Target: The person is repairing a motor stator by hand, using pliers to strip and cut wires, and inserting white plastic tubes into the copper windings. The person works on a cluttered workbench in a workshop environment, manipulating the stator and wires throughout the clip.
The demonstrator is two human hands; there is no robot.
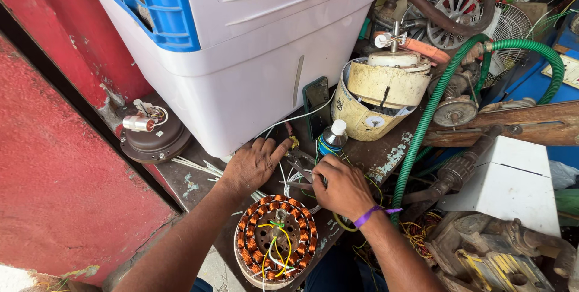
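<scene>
Low in the frame's centre, the round copper-wound motor stator (275, 239) lies with leads loose (joins apparently unfinished), left hand (253, 165) spread on white wires (288, 178), right hand (341, 188) gripping grey pliers (301, 163).

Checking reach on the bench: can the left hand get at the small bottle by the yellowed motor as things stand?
Probably yes. The left hand rests on the wires just left of the bottle. Only the pliers in the right hand and loose wires lie between, low on the bench, so the bottle's cap and upper body look free.
</scene>
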